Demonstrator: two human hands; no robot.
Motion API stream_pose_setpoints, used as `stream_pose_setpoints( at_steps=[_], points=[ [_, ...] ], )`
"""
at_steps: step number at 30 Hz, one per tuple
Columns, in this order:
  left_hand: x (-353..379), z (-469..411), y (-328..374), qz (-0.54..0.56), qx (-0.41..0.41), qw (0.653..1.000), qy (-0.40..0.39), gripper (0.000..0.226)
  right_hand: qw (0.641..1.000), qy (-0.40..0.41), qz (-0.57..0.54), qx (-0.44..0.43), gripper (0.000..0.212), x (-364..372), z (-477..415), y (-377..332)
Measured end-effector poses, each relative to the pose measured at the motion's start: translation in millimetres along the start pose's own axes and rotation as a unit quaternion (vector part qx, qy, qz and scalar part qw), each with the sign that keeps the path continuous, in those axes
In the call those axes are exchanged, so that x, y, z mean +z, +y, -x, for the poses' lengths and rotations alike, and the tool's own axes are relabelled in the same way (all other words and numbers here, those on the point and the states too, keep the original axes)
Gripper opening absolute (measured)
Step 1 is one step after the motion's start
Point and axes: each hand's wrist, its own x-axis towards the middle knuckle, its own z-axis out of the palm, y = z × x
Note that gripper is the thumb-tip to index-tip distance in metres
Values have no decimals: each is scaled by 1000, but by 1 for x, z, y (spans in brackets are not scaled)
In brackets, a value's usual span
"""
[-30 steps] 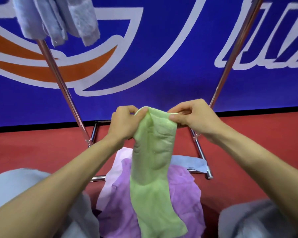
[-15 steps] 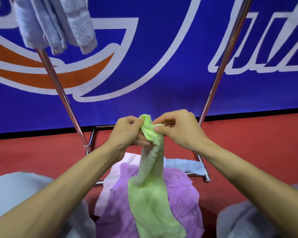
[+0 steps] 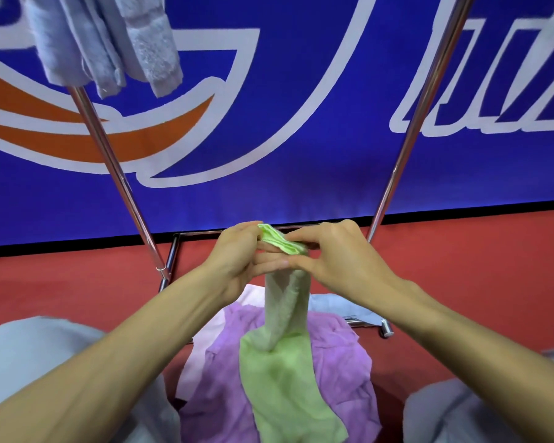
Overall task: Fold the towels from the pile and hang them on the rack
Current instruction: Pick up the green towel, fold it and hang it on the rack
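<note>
Bright even light, soft focus, wide-angle bowing

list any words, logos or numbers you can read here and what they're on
Blue banner: big white-outlined letters at the right, cut off by the frame; no whole word reads.
Same banner, left: an orange and white swoosh, a logo shape with no text.
Green towel and hung towels: no label visible.

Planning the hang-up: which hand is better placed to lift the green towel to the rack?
Left hand, probably: it and right hand both pinch green towel, but hung towels sit upper left.
</note>
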Motion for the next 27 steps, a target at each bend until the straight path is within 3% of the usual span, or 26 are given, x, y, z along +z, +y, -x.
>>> stream_pose_setpoints(
  at_steps=[5, 10, 12, 16, 20, 27],
  points=[
    [3, 3, 0, -6, 10, 1000, -22, 32, 999, 19, 31, 6, 18, -3, -3, 4],
    [2, -1, 2, -146, 87, 985, -6, 18, 998, 58, 3, 38, 18, -18, -7, 7],
    [-1, -1, 2, -229, 126, 965, -9, 20, 996, 74, -24, 53, 17, -24, -8, 10],
    [-8, -2, 0, -401, 229, 887, -3, 42, 991, 89, -91, 52, 17, -33, -9, 13],
    [-11, -8, 2, -410, 295, 862, -48, 27, 986, 88, -133, 43, 18, -39, -7, 16],
    [2, -3, 7, -348, 402, 847, -23, 20, 960, 102, -258, 43, 18, -47, -10, 21]
  ],
)
